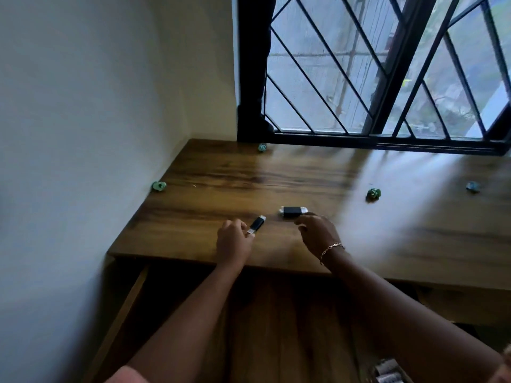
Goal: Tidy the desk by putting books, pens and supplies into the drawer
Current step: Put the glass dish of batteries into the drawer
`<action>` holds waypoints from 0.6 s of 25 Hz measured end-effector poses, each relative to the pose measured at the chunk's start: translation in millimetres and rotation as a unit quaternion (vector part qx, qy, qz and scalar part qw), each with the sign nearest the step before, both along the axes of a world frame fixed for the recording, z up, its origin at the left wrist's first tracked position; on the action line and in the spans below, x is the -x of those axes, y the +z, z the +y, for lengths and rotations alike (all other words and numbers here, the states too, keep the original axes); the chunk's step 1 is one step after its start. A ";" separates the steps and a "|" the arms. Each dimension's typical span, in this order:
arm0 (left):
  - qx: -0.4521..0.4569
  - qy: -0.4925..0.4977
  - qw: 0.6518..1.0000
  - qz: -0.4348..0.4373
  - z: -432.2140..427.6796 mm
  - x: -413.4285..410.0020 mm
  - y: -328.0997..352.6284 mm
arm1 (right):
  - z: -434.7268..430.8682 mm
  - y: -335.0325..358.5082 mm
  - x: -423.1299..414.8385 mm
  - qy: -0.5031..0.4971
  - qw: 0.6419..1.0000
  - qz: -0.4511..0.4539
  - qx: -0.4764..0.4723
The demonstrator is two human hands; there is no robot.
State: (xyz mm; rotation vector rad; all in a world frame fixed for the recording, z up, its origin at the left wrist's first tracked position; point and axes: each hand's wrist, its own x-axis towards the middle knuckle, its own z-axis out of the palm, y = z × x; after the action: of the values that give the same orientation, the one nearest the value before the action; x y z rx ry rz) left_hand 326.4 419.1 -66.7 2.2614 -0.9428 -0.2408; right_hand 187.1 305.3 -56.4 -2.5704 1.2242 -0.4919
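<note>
Two small black sticks with silver ends lie on the wooden desk (276,175). My left hand (233,239) pinches the near end of the left black stick (257,224), which lies slanted. The other black stick (293,211) is wider and lies flat, with my right hand (318,233) just in front of it, fingers curled down and its fingertips at the stick's near edge. I cannot tell whether they touch it. Below the desk front an open drawer (132,297) shows its wooden side.
Several crumpled green paper balls lie around the desk: one by the wall (158,186), one at the window sill (261,147), one at mid right (373,194), one at far right (472,186). A barred window (387,78) stands behind. Thread spools (387,369) show at the bottom right.
</note>
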 end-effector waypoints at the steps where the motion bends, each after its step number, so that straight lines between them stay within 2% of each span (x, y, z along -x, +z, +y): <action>1: -0.008 -0.002 1.000 -0.015 -6.7 -5.0 -1.8 | -11.3 -1.6 -7.2 0.011 1.000 0.009 0.007; 8: -0.103 -0.027 0.994 -0.037 -50.6 -18.6 -8.6 | -82.7 -5.5 -39.7 0.111 0.986 0.125 0.016; 11: -0.145 -0.038 0.986 -0.075 -66.1 -22.1 -7.8 | -94.2 -12.7 -48.7 0.127 0.976 0.173 0.030; 13: -0.158 -0.057 0.981 -0.101 -71.4 -22.0 -5.6 | -95.8 -16.2 -50.7 0.130 0.974 0.181 0.043; 15: -0.167 -0.068 0.978 -0.100 -70.8 -18.6 -1.8 | -93.5 -12.5 -49.4 0.125 0.978 0.169 0.016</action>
State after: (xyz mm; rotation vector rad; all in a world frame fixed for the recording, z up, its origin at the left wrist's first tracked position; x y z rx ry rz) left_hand 345.0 348.3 -68.6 2.5669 -1.2439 -0.2495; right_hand 236.6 211.9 -68.9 -2.8641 0.9661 -0.0215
